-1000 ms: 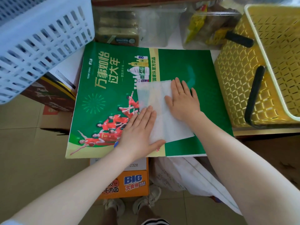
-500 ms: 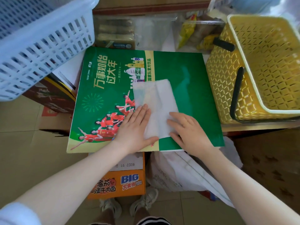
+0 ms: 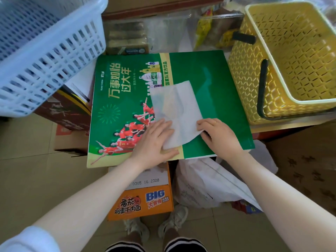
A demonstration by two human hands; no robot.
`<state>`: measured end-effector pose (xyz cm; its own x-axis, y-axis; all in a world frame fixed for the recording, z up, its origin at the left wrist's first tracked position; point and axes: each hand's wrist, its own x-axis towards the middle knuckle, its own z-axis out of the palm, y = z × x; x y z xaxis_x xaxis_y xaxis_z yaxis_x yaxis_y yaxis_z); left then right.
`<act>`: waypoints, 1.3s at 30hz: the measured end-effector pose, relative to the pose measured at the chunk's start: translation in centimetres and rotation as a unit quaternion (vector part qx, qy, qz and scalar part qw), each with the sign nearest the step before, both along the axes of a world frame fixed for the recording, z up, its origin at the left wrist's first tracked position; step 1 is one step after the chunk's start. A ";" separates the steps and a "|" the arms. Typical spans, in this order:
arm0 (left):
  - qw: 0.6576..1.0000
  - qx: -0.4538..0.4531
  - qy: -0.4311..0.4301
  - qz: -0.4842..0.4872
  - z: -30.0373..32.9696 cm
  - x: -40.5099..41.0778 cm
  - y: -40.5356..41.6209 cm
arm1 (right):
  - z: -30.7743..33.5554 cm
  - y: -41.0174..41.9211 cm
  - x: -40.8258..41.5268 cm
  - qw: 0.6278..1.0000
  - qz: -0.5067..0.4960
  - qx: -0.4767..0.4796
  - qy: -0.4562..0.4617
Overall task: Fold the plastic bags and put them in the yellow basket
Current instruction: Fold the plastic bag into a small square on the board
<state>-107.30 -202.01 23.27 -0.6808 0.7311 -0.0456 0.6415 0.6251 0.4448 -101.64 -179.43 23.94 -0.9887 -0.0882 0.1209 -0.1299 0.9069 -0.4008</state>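
Plastic bag point(image 3: 175, 110), translucent white and folded into a strip, is laid on the green board point(image 3: 209, 73) toward its near edge.
Its near left corner is pressed flat by the left hand point(image 3: 154, 140); its near right corner is pinched and lifted by the right hand point(image 3: 216, 133). Bare green is left toward the board's right edge, beside the yellow basket point(image 3: 243, 73).

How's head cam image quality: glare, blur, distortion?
Head view: wide-angle bend at the edges, white basket and yellow basket rims curve; soft glare patch on the green board; even daylight, faint shadows; plastic bag and hands reasonably sharp.
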 end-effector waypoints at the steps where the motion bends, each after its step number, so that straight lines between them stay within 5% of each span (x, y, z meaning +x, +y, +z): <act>1: 1.000 0.004 -0.009 -0.007 -0.2 0.2 -0.2 | 0.0 -0.2 0.1 0.999 -0.029 -0.043 0.000; 9: 0.980 0.159 -0.106 0.059 1.4 1.1 -1.6 | 1.8 -1.8 3.5 0.947 -0.072 -0.306 -0.066; 14: 0.973 0.176 -0.120 0.089 1.5 2.7 -2.6 | 2.3 -2.0 3.9 0.922 -0.077 -0.325 -0.196; 19: 0.945 0.196 -0.195 0.176 2.4 2.1 -1.4 | 1.8 -2.6 2.5 0.899 -0.172 -0.353 -0.193; 32: 0.970 0.062 0.026 0.235 0.7 -1.5 1.9 | 1.7 -3.0 -1.8 0.900 -0.345 -0.168 -0.208; 39: 0.967 -0.116 0.090 0.208 1.0 -2.5 3.3 | 1.9 -3.7 -3.1 0.907 -0.361 -0.042 -0.211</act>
<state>-109.83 -198.67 24.31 -0.9261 0.3761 -0.0294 0.3665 0.9155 0.1659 -104.73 -183.10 25.79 -0.7452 0.5923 -0.3063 0.6668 0.6593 -0.3474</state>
